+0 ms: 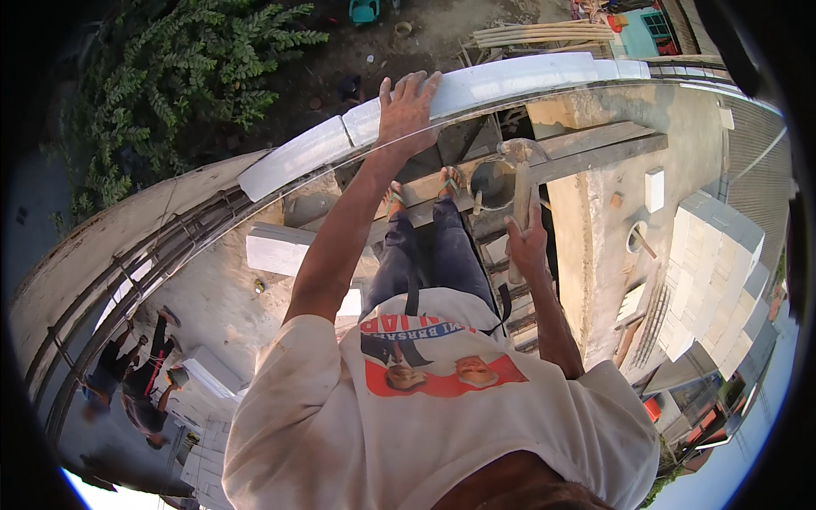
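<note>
My left hand (408, 106) lies with spread fingers on top of a white block (476, 85) in a curved-looking row along the wall's top. My right hand (529, 242) is wrapped round the wooden handle of a hammer-like tool (521, 187). Its head is near a dark round bucket (493, 182), and its exact kind is hard to make out. Another white block (297, 161) sits left of my left hand, with a thin joint between the blocks. A taut string (340, 155) runs along the near side of the row.
I stand in sandals on wooden planks (595, 151) high above the ground. A loose white block (276, 248) lies left of my legs. Stacked white blocks (710, 272) stand at the right. Two people (149, 374) are below left. A leafy tree (183, 93) grows beyond the wall.
</note>
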A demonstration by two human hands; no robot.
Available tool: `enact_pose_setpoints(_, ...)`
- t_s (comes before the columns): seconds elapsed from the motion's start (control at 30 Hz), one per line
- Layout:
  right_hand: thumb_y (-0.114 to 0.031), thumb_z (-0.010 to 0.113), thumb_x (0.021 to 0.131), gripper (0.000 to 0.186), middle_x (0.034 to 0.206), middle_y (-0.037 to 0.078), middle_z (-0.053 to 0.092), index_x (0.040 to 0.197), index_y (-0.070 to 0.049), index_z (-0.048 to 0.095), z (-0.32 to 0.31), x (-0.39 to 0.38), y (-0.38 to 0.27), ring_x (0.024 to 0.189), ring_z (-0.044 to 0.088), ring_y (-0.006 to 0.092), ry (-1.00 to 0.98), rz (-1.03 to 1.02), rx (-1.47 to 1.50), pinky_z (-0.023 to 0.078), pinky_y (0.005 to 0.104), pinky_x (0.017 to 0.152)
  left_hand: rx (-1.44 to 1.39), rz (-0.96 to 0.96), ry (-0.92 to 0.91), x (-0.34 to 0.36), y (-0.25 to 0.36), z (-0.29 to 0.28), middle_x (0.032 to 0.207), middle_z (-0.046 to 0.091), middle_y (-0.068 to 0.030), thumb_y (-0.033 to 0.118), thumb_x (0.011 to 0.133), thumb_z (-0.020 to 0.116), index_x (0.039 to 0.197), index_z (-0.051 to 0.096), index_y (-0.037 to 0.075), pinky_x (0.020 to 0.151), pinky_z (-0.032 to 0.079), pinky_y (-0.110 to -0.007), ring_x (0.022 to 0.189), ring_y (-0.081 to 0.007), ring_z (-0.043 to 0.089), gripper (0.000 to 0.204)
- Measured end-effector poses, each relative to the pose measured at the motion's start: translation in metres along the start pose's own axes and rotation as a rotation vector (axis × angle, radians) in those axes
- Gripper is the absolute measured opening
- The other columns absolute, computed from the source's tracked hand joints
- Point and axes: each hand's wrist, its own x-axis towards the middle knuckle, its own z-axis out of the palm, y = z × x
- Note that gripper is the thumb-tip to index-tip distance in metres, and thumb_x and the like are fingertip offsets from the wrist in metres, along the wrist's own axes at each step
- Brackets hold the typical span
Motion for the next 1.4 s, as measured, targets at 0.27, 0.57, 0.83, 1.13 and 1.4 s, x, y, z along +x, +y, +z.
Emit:
enact_pose_setpoints(0.27,-0.010,0.068,0.096,0.047,0.117,0.036,0.065,0.136,0.010,0.053,-0.053,0.067,-0.031,0.105,0.064,0.0530,0.064,-0.416,-0.362,0.053,0.0533,0.089,0.038,0.005,0.082,0.027,0.028,0.035,0.148,0.050,-0.0086,0.030,0.080,0.085,0.157,0.043,0.020,0.119,0.030,-0.055,0.140,-0.0290,0.046,0.088)
enact_pose_setpoints(0.57,-0.006,0.068,0.096,0.044,0.120,0.034,0.066,0.136,0.009,0.055,-0.047,0.113,-0.077,0.109,0.066,0.0515,0.205,-0.638,-0.262,0.054,0.0505,0.090,0.061,-0.018,0.101,0.026,0.033,0.037,0.146,0.050,-0.0068,0.027,0.081,0.084,0.156,0.045,0.023,0.116,0.031,-0.053,0.138,-0.0291,0.047,0.085)
enact_pose_setpoints(0.83,-0.009,0.068,0.098,0.046,0.115,0.032,0.065,0.139,0.006,0.053,-0.058,0.122,-0.051,0.101,0.066,0.0500,0.150,-0.538,-0.351,0.054,0.0488,0.084,0.036,-0.013,0.078,0.024,0.036,0.033,0.147,0.050,-0.0057,0.023,0.079,0.083,0.157,0.044,0.024,0.118,0.030,-0.052,0.139,-0.0285,0.046,0.087)
enact_pose_setpoints(1.13,-0.010,0.065,0.099,0.060,0.127,0.033,0.062,0.153,0.001,0.041,-0.070,0.128,-0.058,0.111,0.063,0.0504,0.121,-0.409,-0.333,0.053,0.0483,0.089,0.045,-0.032,0.067,0.025,0.036,0.034,0.148,0.050,-0.0056,0.028,0.081,0.085,0.157,0.044,0.024,0.118,0.031,-0.053,0.138,-0.0286,0.047,0.087)
enact_pose_setpoints(1.4,-0.020,0.065,0.101,0.057,0.091,0.028,0.070,0.151,-0.002,0.046,-0.067,0.142,-0.047,0.079,0.070,0.0412,0.161,-0.399,-0.396,0.054,0.0476,0.073,0.034,-0.016,0.108,0.027,0.029,0.032,0.144,0.052,-0.0054,0.025,0.080,0.084,0.154,0.047,0.021,0.115,0.034,-0.051,0.135,-0.0274,0.049,0.083)
